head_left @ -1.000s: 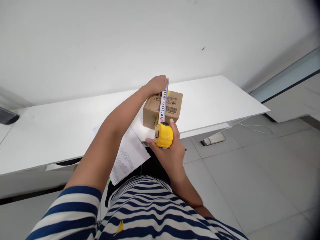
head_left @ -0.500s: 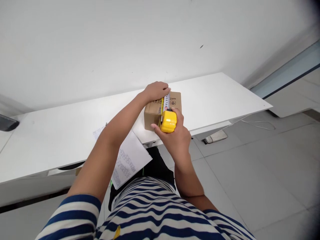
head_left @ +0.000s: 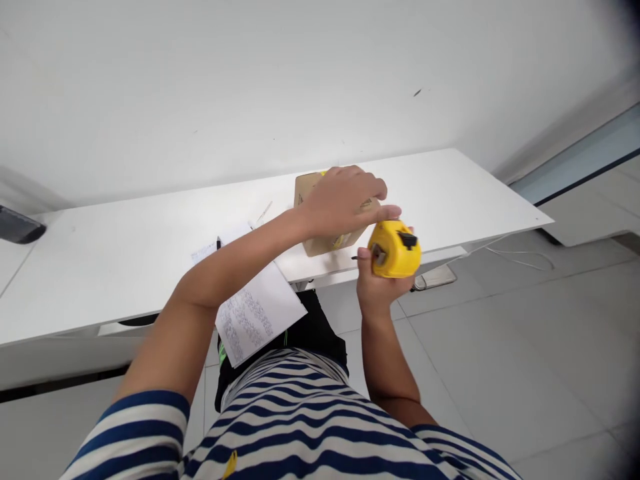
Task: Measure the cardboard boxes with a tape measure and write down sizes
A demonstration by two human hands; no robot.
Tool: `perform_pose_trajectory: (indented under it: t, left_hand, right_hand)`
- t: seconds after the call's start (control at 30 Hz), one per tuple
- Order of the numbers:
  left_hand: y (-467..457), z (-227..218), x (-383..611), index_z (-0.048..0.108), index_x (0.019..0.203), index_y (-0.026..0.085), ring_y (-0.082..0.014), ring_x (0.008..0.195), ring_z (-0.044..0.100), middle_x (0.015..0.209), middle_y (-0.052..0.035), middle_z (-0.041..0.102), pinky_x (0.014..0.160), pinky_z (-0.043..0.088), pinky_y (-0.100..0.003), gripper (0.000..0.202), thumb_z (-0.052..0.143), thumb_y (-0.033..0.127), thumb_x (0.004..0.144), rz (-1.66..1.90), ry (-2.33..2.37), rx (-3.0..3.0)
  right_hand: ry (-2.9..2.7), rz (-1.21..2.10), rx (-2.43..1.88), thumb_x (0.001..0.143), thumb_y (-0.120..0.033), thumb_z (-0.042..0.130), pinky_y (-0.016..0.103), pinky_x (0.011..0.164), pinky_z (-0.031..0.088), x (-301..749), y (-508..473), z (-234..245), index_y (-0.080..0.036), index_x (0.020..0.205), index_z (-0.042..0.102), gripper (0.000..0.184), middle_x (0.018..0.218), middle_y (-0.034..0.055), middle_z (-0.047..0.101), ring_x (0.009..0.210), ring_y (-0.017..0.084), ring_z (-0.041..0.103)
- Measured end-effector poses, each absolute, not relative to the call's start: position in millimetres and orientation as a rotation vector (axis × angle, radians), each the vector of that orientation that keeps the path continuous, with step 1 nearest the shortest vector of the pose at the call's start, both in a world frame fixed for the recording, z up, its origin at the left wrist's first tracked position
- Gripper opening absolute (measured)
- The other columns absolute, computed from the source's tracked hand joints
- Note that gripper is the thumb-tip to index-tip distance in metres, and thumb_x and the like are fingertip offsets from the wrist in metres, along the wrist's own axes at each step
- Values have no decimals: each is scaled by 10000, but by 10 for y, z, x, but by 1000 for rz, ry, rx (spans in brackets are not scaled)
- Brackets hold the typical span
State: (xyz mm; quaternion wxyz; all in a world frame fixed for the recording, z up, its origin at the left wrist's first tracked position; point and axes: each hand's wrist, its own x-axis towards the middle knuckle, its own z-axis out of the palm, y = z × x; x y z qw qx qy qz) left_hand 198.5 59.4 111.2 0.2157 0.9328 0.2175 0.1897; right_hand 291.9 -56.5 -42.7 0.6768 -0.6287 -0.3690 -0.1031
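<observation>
My right hand (head_left: 383, 287) holds a yellow tape measure (head_left: 397, 250) off the table's front edge. No blade shows pulled out of its case. My left hand (head_left: 345, 200) stretches over a brown cardboard box (head_left: 327, 245), hiding much of its top. Its fingers point right and the thumb stands apart from them, close above the tape measure. Whether the palm touches the box is hidden. The box sits near the front edge of the white table (head_left: 430, 200), turned at an angle.
A notebook with handwritten pages (head_left: 265, 313) overhangs the table edge by my lap. A dark pen (head_left: 219, 243) lies by a paper beyond my left forearm. At far left is a dark object (head_left: 20, 225). The wall (head_left: 300, 80) backs the table.
The tape blade is back in its case, and my right hand has carried the tape measure right, off the box. My left hand has moved right across the box, which now sits turned.
</observation>
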Motion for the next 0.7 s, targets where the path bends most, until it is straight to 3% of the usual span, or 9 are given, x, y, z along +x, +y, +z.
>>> perform_pose_trajectory:
  t: [0.07,0.13,0.23,0.3,0.4,0.43,0.57,0.63,0.7]
  left_hand:
    - [610,1043,1990,644,1380,209,-377,1541,395,1560,-129,585,1288,211,-546,573,412,602,1035,407,784,2606]
    - [717,957,1916,453,1596,176,-431,1649,189,1752,-172,329,1321,104,-605,764,404,665,1011,283,1042,2564]
    - [883,796,1579,243,1708,198,-441,1686,-3,1827,-156,78,1337,-13,-627,960,389,779,958,229,1116,2527]
    - [922,632,1237,182,1727,242,-409,1692,-60,1839,-93,12,1353,-38,-603,983,285,836,950,364,1009,2513]
    - [854,307,747,108,1735,315,-386,1693,-70,1838,59,-28,1397,-29,-479,1058,175,935,880,589,911,2356]
    - [811,201,630,81,1736,313,-394,1692,-53,1838,65,-23,1404,-2,-460,1089,209,952,863,587,917,2266]
    - [688,-37,437,43,1726,273,-290,1702,119,1839,-88,12,1361,235,-467,1062,257,910,903,503,906,1887]
    - [680,-17,432,131,1705,301,-262,1687,202,1834,-99,92,1309,330,-448,947,110,863,943,528,946,1736]
    - [653,83,437,238,1669,290,-259,1658,297,1814,-125,195,1273,374,-431,889,41,808,973,635,1079,1680]
  right_hand:
    - [-650,-189,-1323,756,-758,717,616,1072,566,2995,-519,-494,-178,1287,611,794,1301,195,671,1260,360,683]
    - [-455,-66,-1303,731,-785,716,558,967,619,3119,-467,-548,-197,1125,635,713,1061,121,708,1065,312,735]
    - [-361,389,-1178,781,-894,516,393,715,629,3376,-432,-630,-235,975,626,696,758,-4,614,749,205,697]
    - [-415,719,-983,798,-937,372,355,682,613,3514,-442,-682,-261,1010,648,760,801,-2,651,752,185,704]
    - [-452,984,-799,799,-932,387,416,784,635,3543,-446,-726,-303,1083,688,753,1049,39,742,924,205,750]
    - [-460,1029,-780,802,-922,412,436,819,638,3506,-437,-728,-305,1092,697,738,1100,50,748,968,212,753]
    - [-583,1079,-788,773,-906,507,467,916,633,3305,-396,-696,-278,1105,706,738,1156,84,751,1080,242,744]
    - [-673,1063,-821,762,-887,559,465,934,628,3273,-404,-663,-269,1122,697,728,1161,82,752,1100,245,743]
    - [-737,1000,-854,738,-863,633,437,869,639,3319,-432,-599,-268,1111,693,704,1097,60,757,972,223,756]
